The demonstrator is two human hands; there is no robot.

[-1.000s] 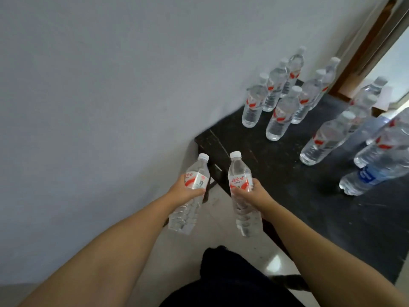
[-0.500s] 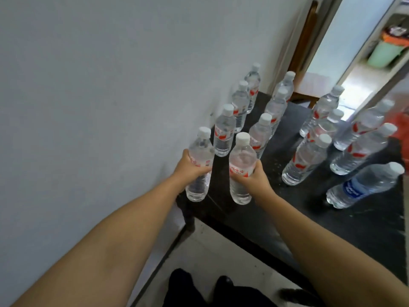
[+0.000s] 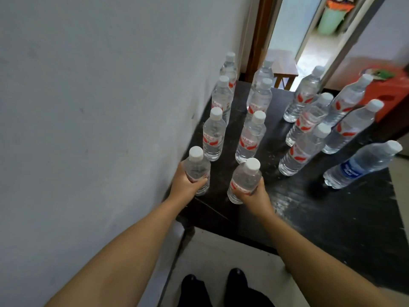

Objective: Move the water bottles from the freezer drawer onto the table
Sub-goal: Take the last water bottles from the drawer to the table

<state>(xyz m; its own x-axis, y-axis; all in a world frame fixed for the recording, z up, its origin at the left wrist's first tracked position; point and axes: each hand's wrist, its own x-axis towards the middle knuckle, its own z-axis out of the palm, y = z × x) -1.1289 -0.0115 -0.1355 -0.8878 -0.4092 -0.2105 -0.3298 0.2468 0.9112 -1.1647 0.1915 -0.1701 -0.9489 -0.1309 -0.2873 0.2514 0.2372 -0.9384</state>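
two bottles (image 3: 197, 170) (image 3: 243, 182) gripped upright at table (image 3: 332, 218) near edge — wall beside.

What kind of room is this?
Probably a room in a home, not a shop: a dark table stands against a plain wall, and an open doorway leads to another room with a green bin.

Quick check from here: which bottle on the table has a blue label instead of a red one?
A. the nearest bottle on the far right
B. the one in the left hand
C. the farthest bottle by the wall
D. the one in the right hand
A: the blue-label bottle stands nearest on the far right of the black table, while the others show red labels.
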